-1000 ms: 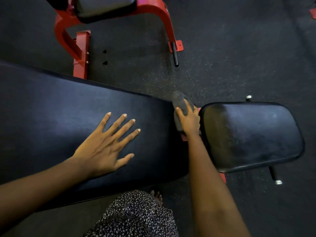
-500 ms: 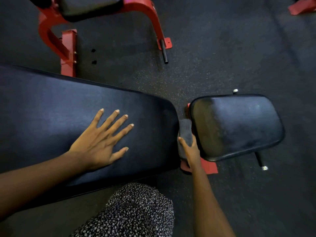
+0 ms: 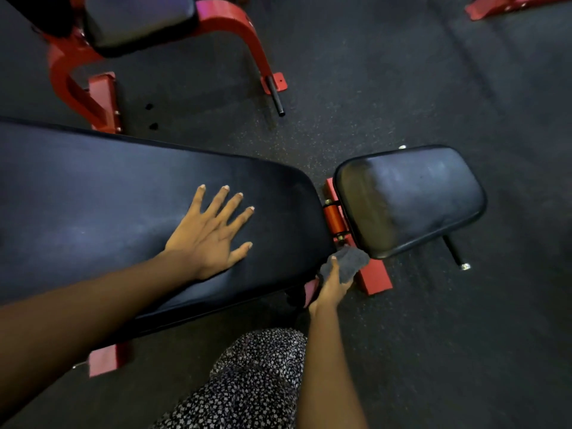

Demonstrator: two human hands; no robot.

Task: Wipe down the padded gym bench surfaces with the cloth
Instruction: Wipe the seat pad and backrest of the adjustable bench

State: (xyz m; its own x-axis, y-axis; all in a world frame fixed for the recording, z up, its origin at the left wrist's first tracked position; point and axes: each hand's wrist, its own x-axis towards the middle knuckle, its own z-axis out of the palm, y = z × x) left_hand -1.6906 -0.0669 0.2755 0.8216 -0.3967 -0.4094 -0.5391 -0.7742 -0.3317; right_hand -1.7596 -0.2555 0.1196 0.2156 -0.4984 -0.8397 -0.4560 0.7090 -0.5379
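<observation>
Grey cloth [image 3: 348, 264] (no readable writing) gripped by right hand [image 3: 332, 286].

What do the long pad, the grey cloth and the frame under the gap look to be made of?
Long pad: probably vinyl or leatherette over foam; smooth black skin with a dull sheen and rolled edge.
Cloth, in the right hand: soft fuzzy fabric, maybe microfibre or terry; matte, napped.
Frame: likely steel, painted red; flat hard faces, with bolts at the hinge.

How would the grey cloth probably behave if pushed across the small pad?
Probably floppy: the cloth bunches in the right hand. Likely light, since fingers alone hold it. It may drag rather than slide, because it looks fuzzy against the smooth small pad.
</observation>
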